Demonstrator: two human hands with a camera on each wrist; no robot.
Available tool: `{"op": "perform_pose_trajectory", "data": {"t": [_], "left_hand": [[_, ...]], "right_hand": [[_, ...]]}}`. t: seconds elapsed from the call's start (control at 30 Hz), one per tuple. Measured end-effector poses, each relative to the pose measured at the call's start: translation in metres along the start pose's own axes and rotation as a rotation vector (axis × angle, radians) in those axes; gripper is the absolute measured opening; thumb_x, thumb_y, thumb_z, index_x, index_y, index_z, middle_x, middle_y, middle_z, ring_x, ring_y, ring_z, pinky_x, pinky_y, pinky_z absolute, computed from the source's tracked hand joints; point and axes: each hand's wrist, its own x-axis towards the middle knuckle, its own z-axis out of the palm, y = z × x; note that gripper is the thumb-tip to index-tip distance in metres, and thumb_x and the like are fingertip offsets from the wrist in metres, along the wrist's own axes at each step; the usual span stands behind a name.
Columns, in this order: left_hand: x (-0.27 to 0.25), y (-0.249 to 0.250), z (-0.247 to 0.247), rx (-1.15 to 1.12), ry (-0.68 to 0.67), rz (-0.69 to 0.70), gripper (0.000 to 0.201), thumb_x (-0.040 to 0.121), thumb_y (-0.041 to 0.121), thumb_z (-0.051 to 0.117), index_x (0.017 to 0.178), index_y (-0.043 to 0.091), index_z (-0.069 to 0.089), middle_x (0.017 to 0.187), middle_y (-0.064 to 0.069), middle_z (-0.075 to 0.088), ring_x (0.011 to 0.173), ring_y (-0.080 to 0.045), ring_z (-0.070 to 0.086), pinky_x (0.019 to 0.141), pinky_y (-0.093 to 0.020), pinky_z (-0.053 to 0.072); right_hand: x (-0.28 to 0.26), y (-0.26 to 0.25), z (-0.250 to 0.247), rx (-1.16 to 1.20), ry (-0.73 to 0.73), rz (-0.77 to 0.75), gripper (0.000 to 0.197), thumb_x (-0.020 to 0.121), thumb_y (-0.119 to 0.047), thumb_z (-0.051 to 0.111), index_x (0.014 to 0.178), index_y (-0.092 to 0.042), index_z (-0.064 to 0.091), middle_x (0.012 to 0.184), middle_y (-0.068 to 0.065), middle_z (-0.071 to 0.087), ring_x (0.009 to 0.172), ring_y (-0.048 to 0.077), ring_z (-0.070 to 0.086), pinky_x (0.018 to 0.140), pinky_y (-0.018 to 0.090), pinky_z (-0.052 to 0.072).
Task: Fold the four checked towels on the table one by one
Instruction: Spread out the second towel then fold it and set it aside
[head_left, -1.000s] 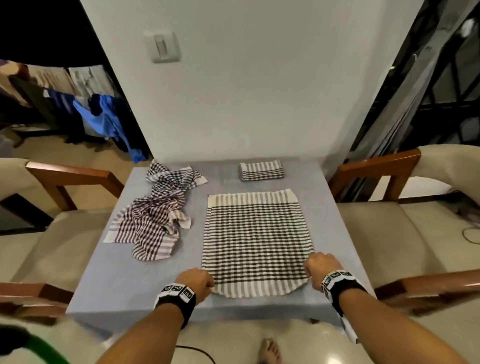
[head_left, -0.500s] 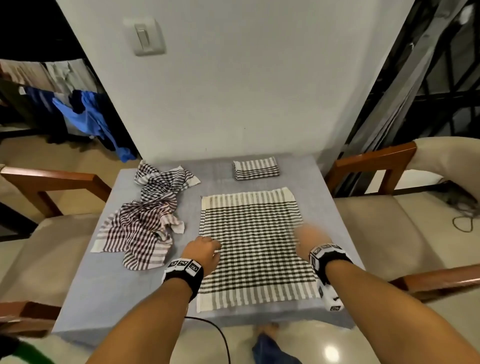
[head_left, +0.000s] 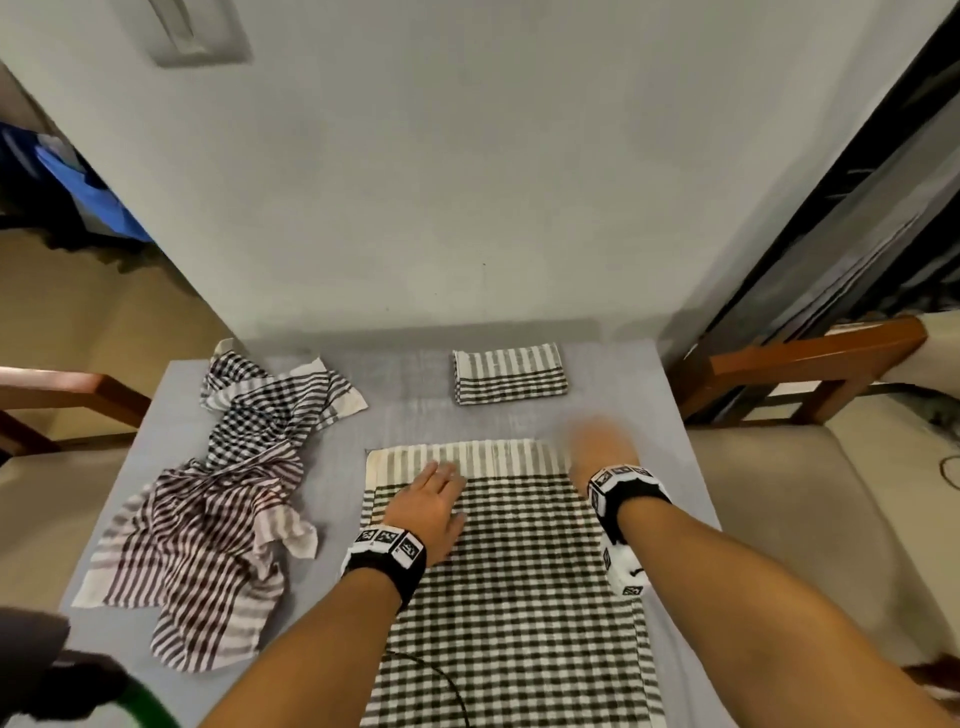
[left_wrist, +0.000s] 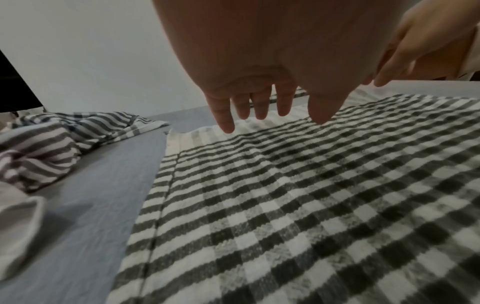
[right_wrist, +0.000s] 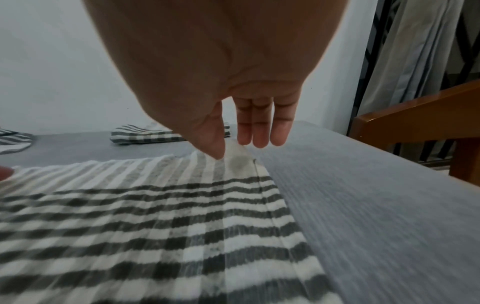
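Flat, crinkly checked towel (head_left: 511, 587)

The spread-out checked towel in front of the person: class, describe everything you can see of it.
The spread-out checked towel is woven cloth in dark and white checks, with pale striped bands along its edges. It lies flat and unfolded on the grey table, its near edge reaching the table's front. The left hand rests open near its far left corner. The right hand, blurred, reaches its far right corner with straight fingers, gripping nothing.

Right hand (head_left: 597, 447) blurred at the spread towel's (head_left: 514, 597) far corner; towel's near edge cut off below.
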Motion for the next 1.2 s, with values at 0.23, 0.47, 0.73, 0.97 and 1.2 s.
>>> {"op": "perform_pose_trajectory", "data": {"t": [0.23, 0.47, 0.73, 0.97, 1.2], "left_hand": [[0.017, -0.014, 0.007, -0.005, -0.073, -0.184, 0.070, 0.099, 0.058, 0.024, 0.156, 0.025, 0.003, 0.164, 0.000, -0.009, 0.150, -0.025, -0.009, 0.122, -0.047, 0.007], [0.013, -0.021, 0.008, -0.001, -0.075, -0.224, 0.076, 0.093, 0.066, 0.007, 0.155, 0.025, -0.008, 0.161, 0.000, -0.020, 0.148, -0.024, -0.019, 0.121, -0.047, -0.004], [0.020, 0.004, 0.009, 0.075, 0.021, -0.044, 0.076, 0.088, 0.052, -0.010, 0.155, 0.018, -0.004, 0.162, -0.004, -0.015, 0.147, -0.024, -0.021, 0.118, -0.042, -0.014], [0.034, -0.011, 0.036, 0.063, 0.025, -0.058, 0.071, 0.096, 0.060, -0.005, 0.156, 0.024, -0.002, 0.164, -0.005, -0.007, 0.149, -0.027, -0.011, 0.118, -0.046, -0.004], [0.022, -0.059, 0.034, -0.008, 0.076, -0.323, 0.077, 0.087, 0.066, -0.012, 0.152, 0.026, -0.017, 0.159, 0.002, -0.026, 0.145, -0.017, -0.027, 0.118, -0.041, -0.017]], "right_hand": [[0.038, 0.012, -0.012, -0.150, -0.057, -0.018, 0.053, 0.081, -0.041, 0.063, 0.128, -0.019, 0.057, 0.135, 0.010, 0.043, 0.127, 0.032, 0.039, 0.106, 0.045, 0.033], [0.039, 0.033, -0.025, -0.095, 0.062, 0.093, 0.036, 0.091, -0.027, 0.056, 0.125, -0.015, 0.057, 0.124, 0.009, 0.055, 0.114, 0.029, 0.052, 0.094, 0.043, 0.044], [-0.011, -0.054, 0.035, 0.135, 0.041, -0.417, 0.068, 0.101, -0.054, 0.019, 0.157, -0.020, -0.001, 0.162, 0.001, -0.010, 0.150, 0.022, -0.011, 0.122, 0.042, 0.000], [-0.005, -0.072, 0.079, 0.064, -0.022, -0.387, 0.072, 0.096, -0.064, 0.001, 0.153, -0.025, -0.019, 0.156, -0.004, -0.034, 0.143, 0.015, -0.033, 0.117, 0.042, -0.018], [0.016, 0.010, 0.067, 0.103, -0.013, -0.122, 0.068, 0.097, -0.062, 0.001, 0.149, -0.030, -0.027, 0.154, -0.003, -0.039, 0.141, 0.016, -0.036, 0.116, 0.045, -0.021]]}}
